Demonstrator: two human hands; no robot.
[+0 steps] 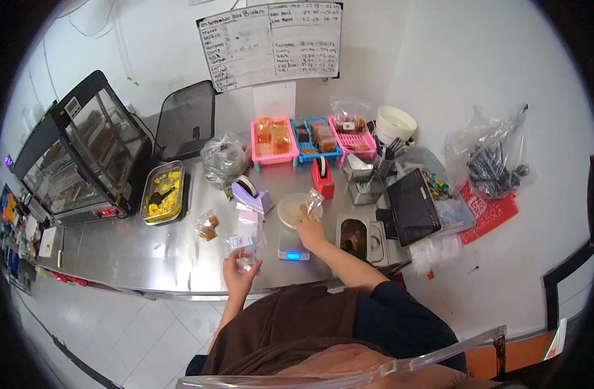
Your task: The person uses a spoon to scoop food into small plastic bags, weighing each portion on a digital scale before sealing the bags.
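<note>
My left hand pinches a small clear plastic bag near the table's front edge. Just beyond it lie more small plastic bags. My right hand reaches over the near rim of a round whitish dish. A small clear packet sits at the dish's far side, by my fingertips; whether they grip it is hard to see. Under the dish stands a digital kitchen scale with a lit blue display. Two filled packets of orange-brown food rest left of the bags.
A purple tape dispenser and a red one stand behind the dish. Left are a tray of yellow food and a glass display warmer. Right are a steel sauce pan and a black tablet. Plastic baskets line the back.
</note>
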